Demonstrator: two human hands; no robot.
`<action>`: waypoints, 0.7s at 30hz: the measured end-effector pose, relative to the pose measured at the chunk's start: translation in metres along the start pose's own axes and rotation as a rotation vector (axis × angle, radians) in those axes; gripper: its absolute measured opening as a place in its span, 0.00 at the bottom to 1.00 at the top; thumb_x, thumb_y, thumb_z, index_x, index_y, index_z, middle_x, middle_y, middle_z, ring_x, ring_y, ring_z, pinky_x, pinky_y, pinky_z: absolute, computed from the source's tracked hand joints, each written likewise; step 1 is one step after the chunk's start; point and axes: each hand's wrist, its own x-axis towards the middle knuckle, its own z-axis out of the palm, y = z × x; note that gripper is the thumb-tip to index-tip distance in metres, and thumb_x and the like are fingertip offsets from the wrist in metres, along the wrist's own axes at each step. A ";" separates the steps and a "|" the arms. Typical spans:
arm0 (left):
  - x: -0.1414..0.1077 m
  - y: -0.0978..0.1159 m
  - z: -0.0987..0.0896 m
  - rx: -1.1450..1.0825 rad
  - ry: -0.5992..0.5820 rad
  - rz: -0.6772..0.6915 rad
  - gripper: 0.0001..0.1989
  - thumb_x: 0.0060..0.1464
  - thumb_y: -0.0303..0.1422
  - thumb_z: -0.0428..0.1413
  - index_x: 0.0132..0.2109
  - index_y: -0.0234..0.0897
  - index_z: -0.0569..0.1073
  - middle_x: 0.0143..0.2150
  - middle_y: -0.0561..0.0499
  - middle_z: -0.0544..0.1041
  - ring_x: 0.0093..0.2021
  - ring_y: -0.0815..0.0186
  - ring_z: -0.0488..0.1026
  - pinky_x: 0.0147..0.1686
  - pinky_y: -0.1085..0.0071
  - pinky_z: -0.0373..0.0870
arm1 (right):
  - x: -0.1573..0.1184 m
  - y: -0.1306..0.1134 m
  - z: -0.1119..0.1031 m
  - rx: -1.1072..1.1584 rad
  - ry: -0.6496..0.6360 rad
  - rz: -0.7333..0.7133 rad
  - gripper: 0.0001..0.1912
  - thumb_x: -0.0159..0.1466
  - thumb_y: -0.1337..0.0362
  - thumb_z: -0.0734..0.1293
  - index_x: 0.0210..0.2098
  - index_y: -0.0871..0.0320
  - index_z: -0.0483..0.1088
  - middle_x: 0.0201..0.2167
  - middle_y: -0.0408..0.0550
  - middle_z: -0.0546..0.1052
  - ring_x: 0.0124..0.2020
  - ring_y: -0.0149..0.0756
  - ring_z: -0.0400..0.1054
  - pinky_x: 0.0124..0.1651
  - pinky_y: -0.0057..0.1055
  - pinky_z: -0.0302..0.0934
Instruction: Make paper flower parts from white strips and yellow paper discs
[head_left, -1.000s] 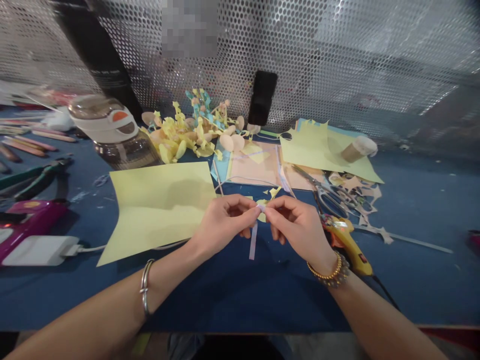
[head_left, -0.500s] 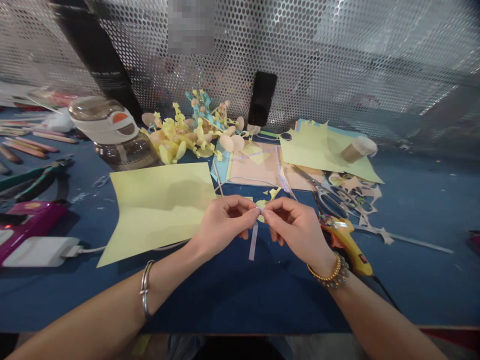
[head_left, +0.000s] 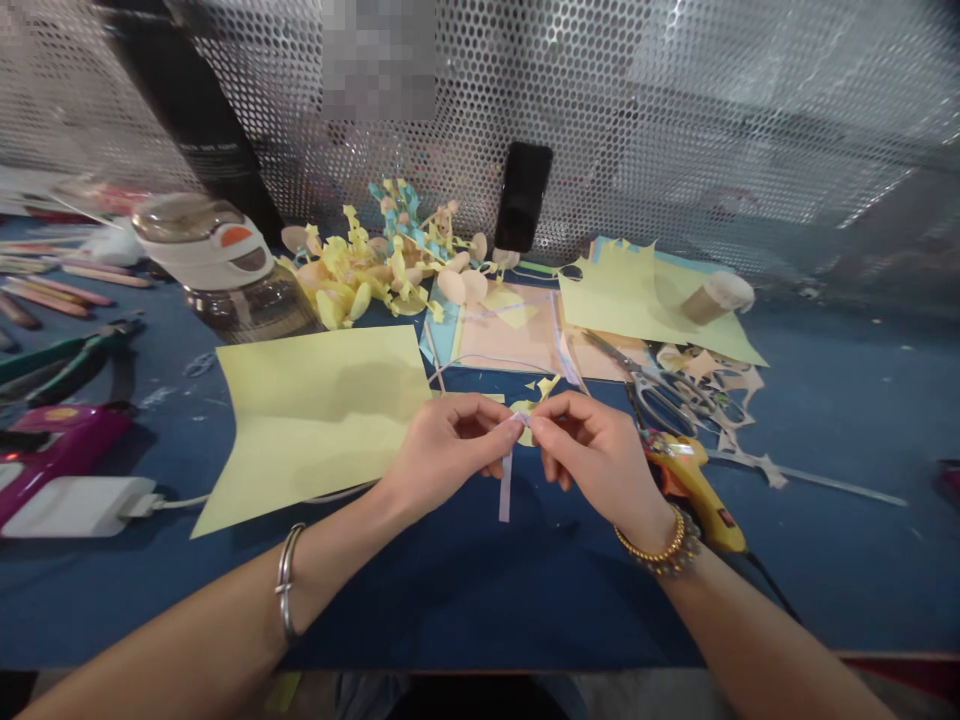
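My left hand [head_left: 448,450] and my right hand [head_left: 592,450] meet above the blue work mat [head_left: 480,600], their fingertips pinching a thin lilac paper strip [head_left: 505,488]. The strip hangs down between them. A small pale yellow paper piece [head_left: 525,432] sits behind the fingertips, partly hidden by them. A large yellow paper sheet [head_left: 315,425] lies left of my left hand. A yellow hot glue gun [head_left: 694,490] lies just right of my right wrist, and steel scissors [head_left: 660,395] rest above it.
A heap of yellow, peach and blue paper cut-outs [head_left: 382,270] stands behind the sheets, near a black phone [head_left: 523,197] against a perforated metal screen [head_left: 712,120]. A glass jar [head_left: 251,305], pliers [head_left: 60,370] and coloured pencils [head_left: 45,290] lie at the left.
My hands stay together on the lilac strip with only slight finger shifts. The camera view has moved a little; nothing else has visibly changed.
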 end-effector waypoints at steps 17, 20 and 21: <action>0.000 -0.003 0.000 -0.005 0.026 0.018 0.10 0.52 0.37 0.61 0.33 0.33 0.75 0.21 0.55 0.73 0.20 0.74 0.71 0.22 0.79 0.71 | 0.000 -0.001 0.002 0.023 0.008 -0.005 0.07 0.62 0.62 0.66 0.28 0.58 0.69 0.15 0.37 0.68 0.14 0.24 0.62 0.16 0.21 0.58; 0.000 -0.004 -0.001 0.006 0.034 0.010 0.10 0.51 0.37 0.61 0.32 0.33 0.75 0.22 0.55 0.73 0.20 0.73 0.71 0.22 0.78 0.71 | 0.001 -0.002 0.004 -0.006 0.021 -0.014 0.07 0.61 0.62 0.67 0.29 0.58 0.69 0.16 0.37 0.68 0.14 0.24 0.61 0.16 0.21 0.58; 0.001 -0.004 -0.001 0.003 0.031 0.005 0.10 0.51 0.37 0.61 0.32 0.33 0.75 0.22 0.55 0.73 0.20 0.73 0.71 0.22 0.77 0.71 | 0.001 -0.003 0.004 -0.019 0.024 -0.019 0.07 0.61 0.61 0.67 0.29 0.58 0.69 0.16 0.37 0.68 0.14 0.24 0.61 0.16 0.21 0.57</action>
